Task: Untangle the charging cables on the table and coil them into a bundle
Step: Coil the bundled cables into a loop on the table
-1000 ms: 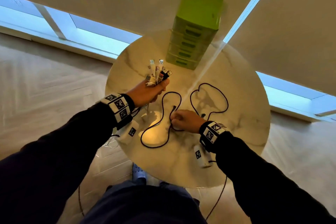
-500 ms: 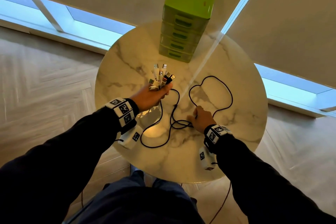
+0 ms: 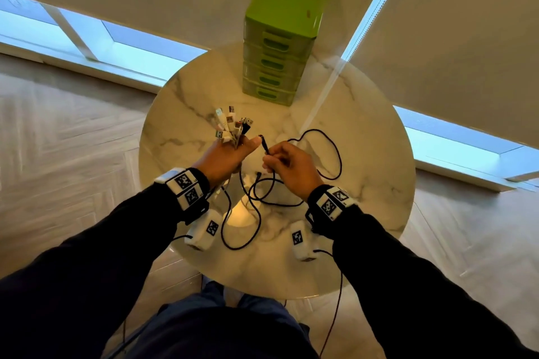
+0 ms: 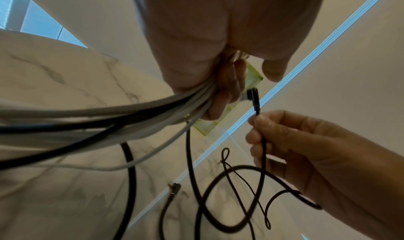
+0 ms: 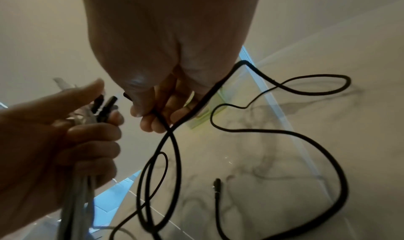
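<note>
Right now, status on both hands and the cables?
Left hand grips gathered cable ends. Right hand pinches black cable near its plug, beside the left thumb. Rest of it looped on table; nothing blocking.

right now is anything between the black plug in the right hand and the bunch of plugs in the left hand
Nothing visible. The right hand holds the black plug right beside the left hand, with only open air between it and the plug bunch.
</note>
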The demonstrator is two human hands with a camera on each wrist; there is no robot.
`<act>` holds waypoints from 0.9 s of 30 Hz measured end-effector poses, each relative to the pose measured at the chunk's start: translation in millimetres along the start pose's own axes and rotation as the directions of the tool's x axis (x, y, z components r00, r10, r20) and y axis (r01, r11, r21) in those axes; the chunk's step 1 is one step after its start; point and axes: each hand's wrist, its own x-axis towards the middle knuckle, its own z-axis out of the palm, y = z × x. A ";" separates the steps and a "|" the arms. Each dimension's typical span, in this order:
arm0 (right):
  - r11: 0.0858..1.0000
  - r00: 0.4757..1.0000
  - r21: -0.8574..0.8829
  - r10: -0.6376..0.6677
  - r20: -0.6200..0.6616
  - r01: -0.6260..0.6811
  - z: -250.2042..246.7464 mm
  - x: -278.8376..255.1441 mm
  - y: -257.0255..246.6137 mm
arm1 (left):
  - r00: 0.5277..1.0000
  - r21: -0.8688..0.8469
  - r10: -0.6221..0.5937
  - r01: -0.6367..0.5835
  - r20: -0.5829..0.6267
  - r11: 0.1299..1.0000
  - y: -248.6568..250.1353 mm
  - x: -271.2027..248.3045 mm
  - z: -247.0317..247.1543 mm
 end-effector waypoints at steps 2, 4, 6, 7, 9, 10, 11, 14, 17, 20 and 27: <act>0.998 0.998 -0.038 -0.056 0.014 0.056 2.2 -0.6 -10.1 | 1.000 0.031 0.012 -0.012 -0.019 0.999 3.9 -1.1 4.2; 0.990 0.993 -0.088 -0.109 0.045 0.113 6.3 -3.5 -17.3 | 0.999 0.025 0.019 -0.018 -0.045 1.000 6.7 -1.3 7.9; 0.984 0.988 -0.112 -0.134 0.072 0.142 13.3 -7.9 -22.2 | 0.997 -0.003 0.017 -0.017 -0.071 1.000 6.7 -1.3 7.1; 0.983 0.988 -0.117 -0.129 0.084 0.138 16.7 -9.4 -23.4 | 0.996 -0.019 0.009 -0.011 -0.091 1.000 6.2 -0.4 4.9; 0.987 0.990 -0.132 -0.076 0.120 0.092 20.9 -11.7 -22.1 | 0.988 -0.060 -0.013 0.004 -0.156 0.998 7.8 0.5 -0.3; 0.988 0.988 -0.136 -0.051 0.144 0.070 22.4 -13.0 -21.0 | 0.983 -0.092 -0.012 -0.005 -0.185 0.996 9.9 0.2 -4.1; 0.987 0.988 -0.145 -0.044 0.151 0.066 23.7 -14.0 -19.6 | 0.979 -0.117 -0.015 -0.009 -0.204 0.993 11.7 0.2 -7.5; 0.978 0.996 -0.185 -0.093 0.013 0.094 22.7 -13.4 -26.0 | 0.978 -0.195 -0.026 -0.015 -0.207 0.981 15.5 0.4 -13.0; 0.972 0.979 -0.196 -0.159 -0.131 0.131 19.0 -9.1 -45.0 | 0.983 -0.302 -0.100 0.048 -0.157 0.952 19.1 -3.0 -13.0; 0.943 0.971 -0.258 -0.233 -0.050 0.213 22.7 -9.9 -61.6 | 0.995 -0.341 -0.079 0.056 -0.053 0.938 18.1 -10.6 -11.3; 0.902 0.973 -0.366 -0.219 0.071 0.230 49.5 -11.8 -53.9 | 0.996 -0.293 -0.047 0.024 -0.072 0.956 14.0 -10.9 -7.8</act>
